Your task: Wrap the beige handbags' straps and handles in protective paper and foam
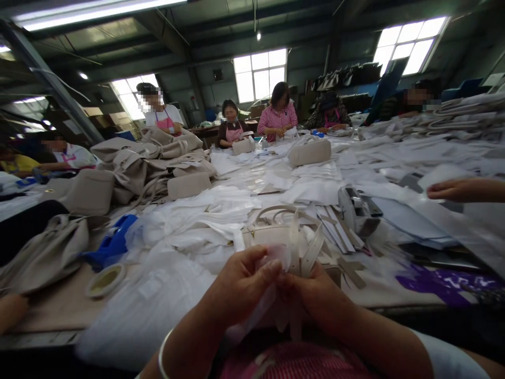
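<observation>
With hands together before the bag [265, 238] on the table [376, 295], left hand [242, 287] pinching the wrap [281, 256], right hand [324, 297] by the straps [295, 239], its grip unclear, the person had best keep the wrap smooth.

the beige bag [272, 236] looks matt and leathery, the sheet [283, 256] thin and translucent, blue holder [113, 245] smooth plastic, purple film [434, 285] glossy.
</observation>
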The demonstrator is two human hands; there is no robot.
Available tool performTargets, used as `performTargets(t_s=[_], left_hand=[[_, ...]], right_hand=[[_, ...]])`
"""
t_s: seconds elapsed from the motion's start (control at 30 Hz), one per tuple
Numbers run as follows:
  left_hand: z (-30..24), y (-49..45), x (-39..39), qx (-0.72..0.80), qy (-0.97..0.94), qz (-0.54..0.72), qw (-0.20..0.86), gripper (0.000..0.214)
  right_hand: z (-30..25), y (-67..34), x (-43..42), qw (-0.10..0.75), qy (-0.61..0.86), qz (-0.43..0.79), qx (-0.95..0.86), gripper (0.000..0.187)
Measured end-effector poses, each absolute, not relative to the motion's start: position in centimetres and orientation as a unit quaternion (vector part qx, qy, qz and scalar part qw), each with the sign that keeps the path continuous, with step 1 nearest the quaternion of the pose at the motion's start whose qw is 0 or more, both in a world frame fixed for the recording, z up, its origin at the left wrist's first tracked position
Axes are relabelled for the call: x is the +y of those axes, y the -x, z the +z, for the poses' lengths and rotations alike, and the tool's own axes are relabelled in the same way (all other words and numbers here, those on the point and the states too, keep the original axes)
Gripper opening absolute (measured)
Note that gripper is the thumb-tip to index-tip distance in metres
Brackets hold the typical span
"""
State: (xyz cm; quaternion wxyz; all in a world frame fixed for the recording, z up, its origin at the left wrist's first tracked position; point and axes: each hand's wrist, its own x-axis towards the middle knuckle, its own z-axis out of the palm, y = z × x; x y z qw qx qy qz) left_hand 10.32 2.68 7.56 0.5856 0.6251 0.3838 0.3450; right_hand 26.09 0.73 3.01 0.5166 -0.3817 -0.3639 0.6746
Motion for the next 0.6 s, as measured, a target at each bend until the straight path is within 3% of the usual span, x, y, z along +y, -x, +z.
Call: performTargets(t_s=[0.13,0.33,0.6], left_hand=[[7.0,-11.0,3.5,0.430,-0.604,0.399,0.539,0.022],[6.2,-9.2,3.8,0.484,-0.677,0.465,0.303,0.006],[6.1,-9.5,2.4,0.473,-0.692,0.465,0.284,0.009]], right_hand=[[3.0,-27.3,0.6,0.496,0.396,0.667,-0.390,0.037],[4.6,-31.7,1.6,0.519,0.355,0.673,-0.388,0.046],[9.1,-33.5,3.4,0.629,0.261,0.512,-0.523,0.034]])
